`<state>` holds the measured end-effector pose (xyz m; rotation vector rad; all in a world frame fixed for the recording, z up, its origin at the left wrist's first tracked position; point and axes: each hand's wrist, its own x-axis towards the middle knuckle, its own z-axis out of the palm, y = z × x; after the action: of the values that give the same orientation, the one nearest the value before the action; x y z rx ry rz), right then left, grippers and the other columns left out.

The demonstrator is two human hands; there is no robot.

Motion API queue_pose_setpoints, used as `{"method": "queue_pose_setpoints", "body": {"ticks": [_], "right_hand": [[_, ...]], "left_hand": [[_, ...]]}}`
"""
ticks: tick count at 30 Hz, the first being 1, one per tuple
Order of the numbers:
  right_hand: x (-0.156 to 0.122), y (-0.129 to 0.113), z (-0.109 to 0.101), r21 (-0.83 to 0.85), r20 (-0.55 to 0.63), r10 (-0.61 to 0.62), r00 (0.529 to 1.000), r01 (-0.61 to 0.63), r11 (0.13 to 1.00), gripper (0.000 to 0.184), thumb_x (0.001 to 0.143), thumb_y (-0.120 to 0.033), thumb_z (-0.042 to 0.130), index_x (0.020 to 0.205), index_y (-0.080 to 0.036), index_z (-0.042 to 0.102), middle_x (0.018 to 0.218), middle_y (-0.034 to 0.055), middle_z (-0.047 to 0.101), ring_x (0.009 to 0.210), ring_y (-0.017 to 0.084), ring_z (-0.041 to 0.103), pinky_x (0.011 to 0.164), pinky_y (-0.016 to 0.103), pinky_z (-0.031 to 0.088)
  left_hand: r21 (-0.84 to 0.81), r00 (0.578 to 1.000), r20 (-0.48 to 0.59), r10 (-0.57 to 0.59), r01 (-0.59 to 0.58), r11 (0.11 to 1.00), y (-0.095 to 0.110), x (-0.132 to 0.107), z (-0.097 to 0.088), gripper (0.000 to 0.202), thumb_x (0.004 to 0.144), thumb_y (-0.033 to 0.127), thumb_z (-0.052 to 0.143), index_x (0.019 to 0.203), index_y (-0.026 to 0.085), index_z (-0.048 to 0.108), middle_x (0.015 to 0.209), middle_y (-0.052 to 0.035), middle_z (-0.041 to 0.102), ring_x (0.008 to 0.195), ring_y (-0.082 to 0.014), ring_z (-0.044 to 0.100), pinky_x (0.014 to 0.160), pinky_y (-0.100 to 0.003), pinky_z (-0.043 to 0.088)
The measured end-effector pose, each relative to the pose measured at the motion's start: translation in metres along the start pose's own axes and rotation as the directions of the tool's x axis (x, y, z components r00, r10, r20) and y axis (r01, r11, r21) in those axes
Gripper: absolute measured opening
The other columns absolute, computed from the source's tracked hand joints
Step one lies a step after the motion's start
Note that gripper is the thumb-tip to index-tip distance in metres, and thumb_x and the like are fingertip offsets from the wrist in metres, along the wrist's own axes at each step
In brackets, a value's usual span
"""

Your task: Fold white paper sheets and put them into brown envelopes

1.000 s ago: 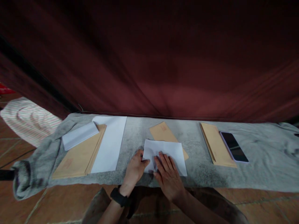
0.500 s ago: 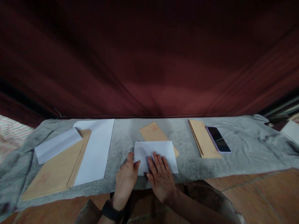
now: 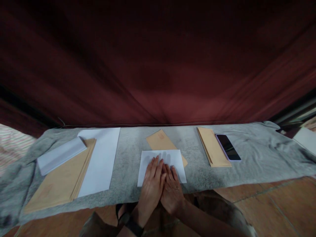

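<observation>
A white sheet of paper [image 3: 145,161], folded or cut to a small rectangle, lies flat on the grey cloth in front of me. My left hand [image 3: 153,184] rests on it with fingers stretched out, a dark band around the wrist. Close against it, my right hand [image 3: 171,191] also lies flat on the paper, fingers extended. The two hands touch and partly overlap at the thumbs. Under the paper's far edge sits a brown envelope [image 3: 161,140], set at an angle and partly covered.
On the left, a folded white paper [image 3: 61,154] lies across a stack of brown envelopes [image 3: 59,184], beside larger white sheets [image 3: 103,161]. To the right are more brown envelopes [image 3: 213,148] and a phone [image 3: 228,148]. A dark red curtain [image 3: 158,82] hangs behind the grey cloth [image 3: 261,154].
My left hand has moved right, from the paper's left edge onto its middle beside my right hand, and its fingers have straightened. My right hand stays nearly in place.
</observation>
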<state>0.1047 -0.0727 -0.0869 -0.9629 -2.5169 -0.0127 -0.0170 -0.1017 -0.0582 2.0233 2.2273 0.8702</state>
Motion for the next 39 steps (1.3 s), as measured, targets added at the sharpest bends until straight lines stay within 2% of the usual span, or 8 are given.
{"method": "queue_pose_setpoints", "body": {"ticks": [3,6,12,18,22,30,35,39], "right_hand": [[-0.002,0.001,0.004,-0.017,-0.061,-0.012,0.998,0.011,1.000,0.065,0.100,-0.020,0.042,0.161,-0.019,0.020,0.158,0.0119,0.042,0.149,0.026,0.034,0.125,0.052,0.015],[-0.002,0.002,0.004,-0.008,-0.096,-0.014,0.995,0.014,1.000,0.062,0.102,-0.025,0.040,0.161,-0.018,0.021,0.157,0.0114,0.044,0.149,0.025,0.033,0.126,0.049,0.009],[-0.004,0.007,-0.004,0.004,-0.046,0.024,0.999,-0.024,1.000,0.063,0.101,-0.021,0.041,0.161,-0.017,0.022,0.159,0.0110,0.041,0.149,0.023,0.034,0.125,0.048,0.018],[-0.009,0.014,-0.011,-0.024,-0.018,0.045,0.999,-0.045,0.999,0.054,0.101,-0.023,0.043,0.154,-0.013,0.039,0.158,0.0133,0.043,0.148,0.026,0.035,0.124,0.048,0.022],[-0.010,0.018,-0.016,-0.029,-0.008,0.057,0.998,-0.057,0.998,0.051,0.102,-0.027,0.045,0.152,-0.015,0.044,0.157,0.0139,0.044,0.146,0.027,0.038,0.122,0.048,0.026],[-0.019,0.030,-0.025,-0.022,0.035,0.085,0.996,-0.084,0.996,0.064,0.101,-0.043,0.048,0.156,-0.012,0.036,0.159,0.0172,0.039,0.147,0.031,0.037,0.119,0.050,0.031],[-0.030,0.045,-0.031,-0.050,0.100,0.103,0.990,-0.098,0.994,0.066,0.101,-0.042,0.048,0.157,-0.012,0.033,0.161,0.0173,0.035,0.147,0.031,0.036,0.120,0.049,0.030],[-0.037,0.054,-0.038,-0.054,0.133,0.111,0.985,-0.105,0.993,0.066,0.100,-0.043,0.047,0.156,-0.010,0.033,0.161,0.0166,0.036,0.148,0.030,0.035,0.121,0.047,0.028]], "left_hand": [[-0.009,0.999,0.051,0.005,-0.004,1.000,0.002,-0.003,0.010,0.060,0.102,0.035,0.039,0.159,0.022,0.025,0.162,-0.0116,0.037,0.152,-0.0270,0.028,0.121,-0.052,0.034],[0.042,0.997,0.077,-0.006,0.003,0.999,0.000,-0.005,0.012,0.061,0.103,0.037,0.037,0.160,0.022,0.023,0.163,-0.0112,0.036,0.152,-0.0261,0.028,0.123,-0.052,0.030],[0.152,0.997,0.073,-0.015,0.004,0.988,-0.002,-0.006,0.009,0.062,0.102,0.042,0.037,0.159,0.020,0.026,0.163,-0.0100,0.036,0.152,-0.0259,0.028,0.124,-0.052,0.027],[0.237,0.998,0.043,-0.036,0.025,0.971,-0.008,-0.010,0.006,0.061,0.101,0.046,0.040,0.155,0.019,0.038,0.163,-0.0126,0.033,0.152,-0.0306,0.028,0.123,-0.053,0.024],[0.262,0.997,0.032,-0.064,0.054,0.964,-0.011,-0.009,0.004,0.061,0.100,0.046,0.040,0.154,0.018,0.040,0.162,-0.0154,0.034,0.151,-0.0335,0.030,0.121,-0.056,0.026],[0.264,0.995,-0.016,-0.101,0.102,0.959,-0.015,-0.012,-0.004,0.066,0.099,0.053,0.038,0.154,0.017,0.040,0.160,-0.0167,0.038,0.151,-0.0360,0.030,0.120,-0.060,0.025],[0.255,0.989,-0.027,-0.143,0.145,0.956,-0.019,-0.017,-0.010,0.065,0.099,0.054,0.037,0.154,0.018,0.041,0.159,-0.0161,0.040,0.151,-0.0361,0.029,0.121,-0.061,0.022],[0.286,0.987,-0.033,-0.156,0.159,0.945,-0.027,-0.024,-0.013,0.067,0.101,0.054,0.032,0.154,0.015,0.040,0.158,-0.0193,0.040,0.150,-0.0382,0.029,0.120,-0.062,0.024]]}}
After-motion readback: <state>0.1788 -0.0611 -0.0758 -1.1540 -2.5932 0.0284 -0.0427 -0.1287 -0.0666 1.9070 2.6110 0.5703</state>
